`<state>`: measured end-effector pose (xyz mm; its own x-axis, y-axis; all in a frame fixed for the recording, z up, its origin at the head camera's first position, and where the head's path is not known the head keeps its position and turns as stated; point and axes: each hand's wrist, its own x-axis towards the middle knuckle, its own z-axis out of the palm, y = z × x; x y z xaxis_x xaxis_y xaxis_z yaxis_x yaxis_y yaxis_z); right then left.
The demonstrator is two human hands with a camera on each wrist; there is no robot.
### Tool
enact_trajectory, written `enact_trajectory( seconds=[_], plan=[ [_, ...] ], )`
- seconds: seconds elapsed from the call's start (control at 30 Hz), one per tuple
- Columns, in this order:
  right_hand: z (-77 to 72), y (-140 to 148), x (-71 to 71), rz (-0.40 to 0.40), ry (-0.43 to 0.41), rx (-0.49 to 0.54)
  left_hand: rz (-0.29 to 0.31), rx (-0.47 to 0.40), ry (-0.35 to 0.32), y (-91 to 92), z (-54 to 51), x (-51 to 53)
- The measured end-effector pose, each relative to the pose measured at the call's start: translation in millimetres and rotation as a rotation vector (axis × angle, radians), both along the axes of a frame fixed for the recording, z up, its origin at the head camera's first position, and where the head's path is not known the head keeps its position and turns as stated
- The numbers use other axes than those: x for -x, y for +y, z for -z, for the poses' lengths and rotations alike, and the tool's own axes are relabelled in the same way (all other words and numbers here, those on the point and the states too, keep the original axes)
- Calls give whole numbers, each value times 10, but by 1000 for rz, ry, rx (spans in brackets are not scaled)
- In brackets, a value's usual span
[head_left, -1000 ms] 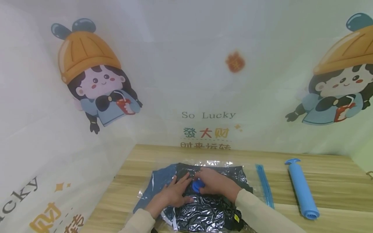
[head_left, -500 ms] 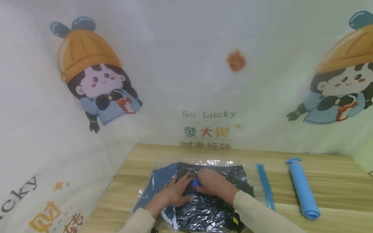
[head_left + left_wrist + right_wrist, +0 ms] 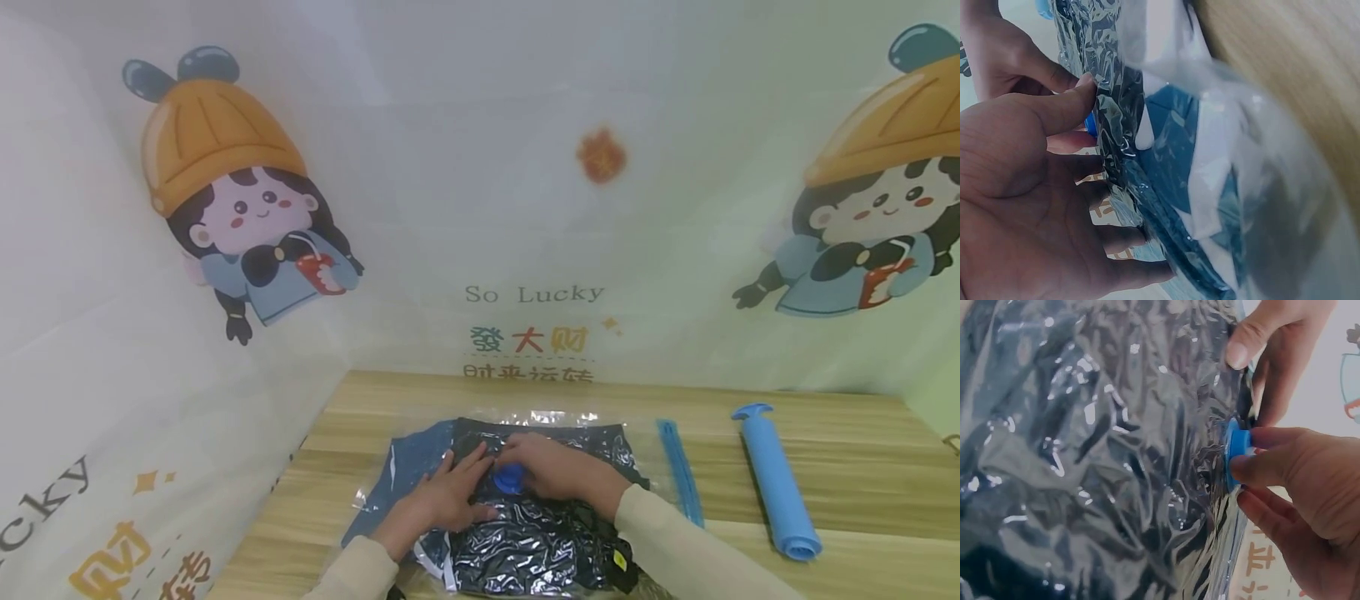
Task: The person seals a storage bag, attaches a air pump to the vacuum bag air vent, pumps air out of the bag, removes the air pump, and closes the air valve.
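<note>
A clear vacuum storage bag (image 3: 517, 546) lies on the table with dark and blue folded fabric inside, its plastic film wrinkled. On its top sits a round blue valve cap (image 3: 1239, 451). My right hand (image 3: 558, 468) pinches this cap between thumb and fingers, as the right wrist view shows. Just left of the cap, my left hand (image 3: 446, 500) rests on the bag with fingers spread. In the left wrist view, the left fingertips (image 3: 1129, 239) touch the film, and a loose clear edge of the bag stands toward the camera.
A blue hand pump (image 3: 780, 487) lies on the wooden table (image 3: 870, 467) to the right. Between pump and bag runs a blue zip strip (image 3: 681, 475) along the bag's right side. A printed cloth backdrop (image 3: 420, 208) hangs behind and to the left.
My right hand has turned around the valve cap, first covering more of it, then showing more again with the wrist shifted right. The left hand stays in place.
</note>
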<state>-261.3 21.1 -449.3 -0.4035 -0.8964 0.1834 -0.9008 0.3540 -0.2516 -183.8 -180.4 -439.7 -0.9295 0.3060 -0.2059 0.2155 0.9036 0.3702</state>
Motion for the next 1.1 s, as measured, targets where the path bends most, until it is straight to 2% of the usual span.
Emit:
enact_trajectory(
  seconds=[0.2, 0.37, 0.63, 0.9, 1.1],
  plan=[
    [13, -36, -20, 30, 35, -14, 3, -6, -4, 1, 25, 1],
    [19, -68, -40, 76, 70, -43, -3, -4, -2, 5, 2, -2],
    [-2, -135, -99, 178, 94, -126, -3, 1, -2, 10, -13, 1],
    [79, -225, -168, 281, 171, -141, -15, 7, -1, 14, -12, -16],
    [36, -286, -267, 398, 163, -166, -15, 15, 3, 28, -10, -2]
  ],
)
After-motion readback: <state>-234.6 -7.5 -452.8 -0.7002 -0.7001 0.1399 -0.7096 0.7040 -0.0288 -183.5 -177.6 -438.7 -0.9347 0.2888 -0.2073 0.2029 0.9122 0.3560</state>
